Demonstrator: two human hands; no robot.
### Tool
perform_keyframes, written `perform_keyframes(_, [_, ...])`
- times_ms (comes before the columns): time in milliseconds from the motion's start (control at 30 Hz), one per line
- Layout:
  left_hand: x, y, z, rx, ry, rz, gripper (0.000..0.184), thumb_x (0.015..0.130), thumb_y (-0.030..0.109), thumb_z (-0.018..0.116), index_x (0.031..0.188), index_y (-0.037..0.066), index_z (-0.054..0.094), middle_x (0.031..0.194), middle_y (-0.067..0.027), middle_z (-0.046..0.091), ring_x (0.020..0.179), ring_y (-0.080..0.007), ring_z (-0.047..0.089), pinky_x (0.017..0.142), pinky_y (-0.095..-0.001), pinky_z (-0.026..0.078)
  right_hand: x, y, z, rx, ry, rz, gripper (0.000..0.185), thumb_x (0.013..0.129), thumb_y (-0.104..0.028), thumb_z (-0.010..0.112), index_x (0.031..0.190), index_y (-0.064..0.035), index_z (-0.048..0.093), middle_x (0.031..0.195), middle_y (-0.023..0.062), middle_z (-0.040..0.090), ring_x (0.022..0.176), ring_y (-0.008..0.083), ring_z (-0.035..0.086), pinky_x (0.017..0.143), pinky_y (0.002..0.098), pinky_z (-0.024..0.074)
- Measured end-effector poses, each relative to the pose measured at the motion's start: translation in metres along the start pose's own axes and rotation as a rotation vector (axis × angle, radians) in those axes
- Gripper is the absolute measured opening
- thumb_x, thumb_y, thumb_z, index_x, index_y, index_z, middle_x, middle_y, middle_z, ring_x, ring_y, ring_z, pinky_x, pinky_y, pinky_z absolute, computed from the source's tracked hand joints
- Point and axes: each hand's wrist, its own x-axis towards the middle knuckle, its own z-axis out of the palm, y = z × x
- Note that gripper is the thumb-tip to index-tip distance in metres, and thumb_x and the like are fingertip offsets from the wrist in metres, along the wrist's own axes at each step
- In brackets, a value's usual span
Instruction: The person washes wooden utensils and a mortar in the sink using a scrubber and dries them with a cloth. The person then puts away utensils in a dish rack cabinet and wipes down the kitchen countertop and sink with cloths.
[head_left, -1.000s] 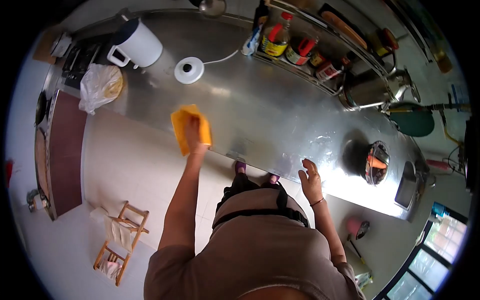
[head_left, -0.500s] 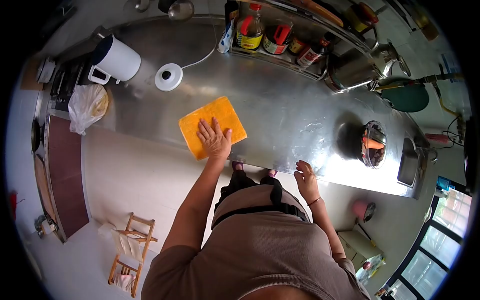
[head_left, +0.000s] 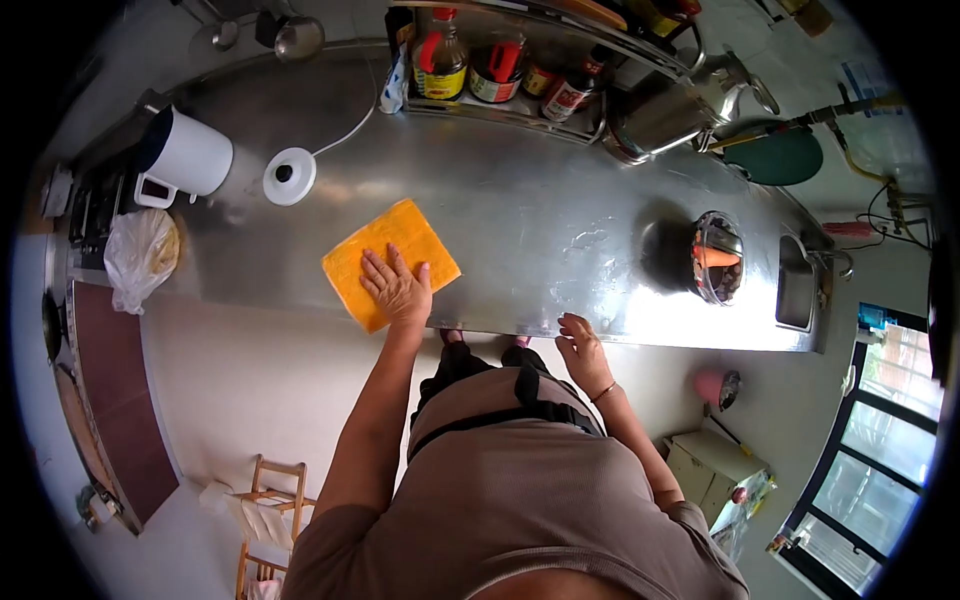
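My left hand (head_left: 400, 293) lies flat on an orange cleaning cloth (head_left: 362, 268), fingers stretched out and slightly spread. The cloth is a spread-out square on the stainless steel counter (head_left: 500, 220), close to its front edge, with one corner reaching over that edge. My right hand (head_left: 585, 352) hangs just in front of the counter edge, fingers loosely bent, thumb apart, and holds nothing. Beyond the cloth sits a round white kettle base (head_left: 290, 177) with its cord running back. Wet streaks (head_left: 592, 243) show on the metal to the right of the cloth.
At the left stand a white kettle (head_left: 200, 152) and a plastic bag (head_left: 142, 250). Sauce bottles (head_left: 440, 75) fill a rack at the back. A steel pot (head_left: 665, 115), a clear bowl (head_left: 718, 285) and a sink (head_left: 795, 290) are on the right. Behind me is a wooden chair (head_left: 275, 500).
The whole view has turned and shifted, so the counter and its things appear further left. My left hand stays flat on the cloth, with little visible movement along the counter.
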Motion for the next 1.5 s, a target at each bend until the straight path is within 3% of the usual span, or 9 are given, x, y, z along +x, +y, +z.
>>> perform_keyframes(367, [0.001, -0.005, -0.013, -0.102, 0.103, -0.040, 0.062, 0.087, 0.042, 0.044, 0.136, 0.005, 0.032, 0.142, -0.0283, 0.016, 0.133, -0.0415, 0.014, 0.107, -0.0509, 0.008, 0.004, 0.005, 0.021, -0.089, 0.027, -0.132, 0.026, 0.082, -0.007, 0.055, 0.107, -0.0013, 0.054, 0.102, 0.0178, 0.058, 0.088, 0.0300, 0.059, 0.076, 0.0354, 0.0474])
perform_keyframes(600, [0.027, -0.031, -0.013, -0.492, 0.334, -0.179, 0.021, 0.081, 0.021, 0.058, 0.088, 0.001, 0.057, 0.098, -0.0133, 0.058, 0.095, -0.0331, 0.052, 0.083, -0.0460, 0.037, 0.032, 0.003, 0.053, -0.044, -0.113, -0.296, 0.026, 0.082, -0.010, 0.058, 0.106, -0.0024, 0.056, 0.100, 0.0160, 0.060, 0.085, 0.0263, 0.061, 0.073, 0.0321, 0.0481])
perform_keyframes(700, [0.045, -0.062, -0.034, -0.941, 0.166, -0.486, 0.023, 0.086, 0.021, 0.052, 0.089, -0.001, 0.056, 0.088, -0.0163, 0.059, 0.081, -0.0374, 0.055, 0.072, -0.0423, 0.044, 0.065, -0.014, 0.063, -0.023, -0.236, -0.280, 0.026, 0.081, -0.010, 0.060, 0.106, -0.0026, 0.058, 0.092, 0.0153, 0.062, 0.076, 0.0220, 0.061, 0.069, 0.0311, 0.0477])
perform_keyframes(800, [0.040, -0.103, -0.055, -1.924, 0.177, -0.790, 0.028, 0.090, 0.023, 0.048, 0.093, -0.004, 0.055, 0.083, -0.0116, 0.060, 0.069, -0.0244, 0.060, 0.062, -0.0348, 0.048, 0.106, -0.042, 0.086, -0.070, -0.312, -0.451, 0.026, 0.081, -0.010, 0.059, 0.106, -0.0025, 0.058, 0.091, 0.0156, 0.062, 0.074, 0.0217, 0.061, 0.068, 0.0308, 0.0479])
perform_keyframes(867, [0.026, -0.141, -0.058, -2.023, 0.121, -0.784, 0.030, 0.088, 0.024, 0.048, 0.105, -0.001, 0.052, 0.089, -0.0104, 0.059, 0.075, -0.0218, 0.061, 0.066, -0.0329, 0.050, 0.123, -0.095, 0.106, -0.031, -0.356, -0.500, 0.024, 0.082, -0.010, 0.058, 0.105, -0.0023, 0.058, 0.090, 0.0156, 0.062, 0.073, 0.0218, 0.061, 0.068, 0.0304, 0.0480])
perform_keyframes(1200, [-0.032, -0.358, -0.060, -2.550, 0.153, -0.864, 0.041, 0.092, 0.025, 0.040, 0.122, -0.002, 0.046, 0.111, -0.0142, 0.058, 0.097, -0.0268, 0.060, 0.085, -0.0385, 0.049, 0.155, -0.370, 0.355, 0.127, -0.680, -0.791, 0.038, 0.079, 0.000, 0.055, 0.116, 0.0003, 0.047, 0.108, 0.0177, 0.053, 0.086, 0.0242, 0.061, 0.064, 0.0309, 0.0499])
perform_keyframes(1400, [-0.076, -0.484, -0.042, -2.278, 0.230, -1.197, 0.036, 0.091, 0.021, 0.043, 0.114, -0.006, 0.050, 0.104, -0.0153, 0.060, 0.089, -0.0265, 0.063, 0.078, -0.0366, 0.052, 0.240, -0.549, 0.543, -0.147, -0.141, -1.053, 0.049, 0.070, 0.005, 0.052, 0.118, 0.0022, 0.042, 0.118, 0.0208, 0.047, 0.111, 0.0353, 0.047, 0.088, 0.0399, 0.0415])
perform_keyframes(1467, [-0.092, -0.505, -0.051, -2.276, 0.315, -1.231, 0.036, 0.090, 0.021, 0.044, 0.114, -0.005, 0.051, 0.104, -0.0151, 0.060, 0.090, -0.0267, 0.063, 0.077, -0.0364, 0.053, 0.332, -0.554, 0.624, -0.860, 0.134, -1.257, 0.051, 0.075, -0.004, 0.054, 0.124, -0.0001, 0.039, 0.130, 0.0194, 0.039, 0.118, 0.0371, 0.040, 0.094, 0.0403, 0.0392])
perform_keyframes(1500, [-0.098, -0.511, -0.051, -2.262, 0.352, -1.289, 0.035, 0.091, 0.022, 0.041, 0.113, -0.004, 0.053, 0.105, -0.0151, 0.060, 0.090, -0.0274, 0.062, 0.076, -0.0375, 0.053, 0.353, -0.568, 0.643, -0.915, -0.007, -0.970, 0.052, 0.078, -0.008, 0.053, 0.127, -0.0029, 0.037, 0.133, 0.0180, 0.035, 0.121, 0.0367, 0.038, 0.096, 0.0408, 0.0377])
